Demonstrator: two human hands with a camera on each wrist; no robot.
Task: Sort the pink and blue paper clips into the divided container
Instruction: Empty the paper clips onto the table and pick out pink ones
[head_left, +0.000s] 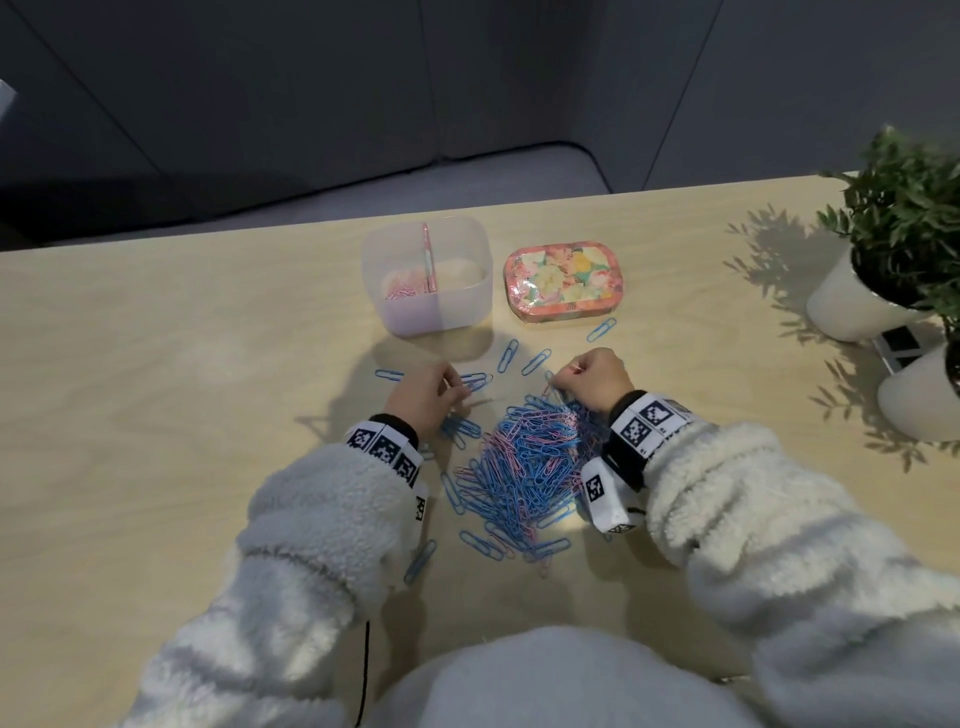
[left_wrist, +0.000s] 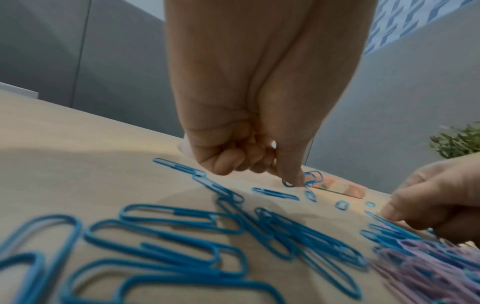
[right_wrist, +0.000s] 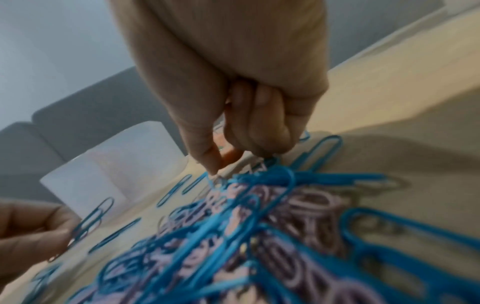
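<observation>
A heap of blue and pink paper clips (head_left: 524, 467) lies on the table between my hands, with loose blue clips (head_left: 509, 356) around it. The translucent divided container (head_left: 467, 306) stands behind it, and pink clips (head_left: 402, 292) lie in its left compartment. My left hand (head_left: 457, 387) is left of the heap with curled fingers pinching clips (right_wrist: 85, 224) against the table. My right hand (head_left: 558, 382) is at the heap's far edge, thumb and forefinger pinching a pink clip (head_left: 546, 389). The wrist views are blurred.
A floral tin (head_left: 563, 280) sits right of the container. Two potted plants in white pots (head_left: 857, 306) stand at the table's right edge. The table's far edge runs just behind the container, with a grey sofa beyond.
</observation>
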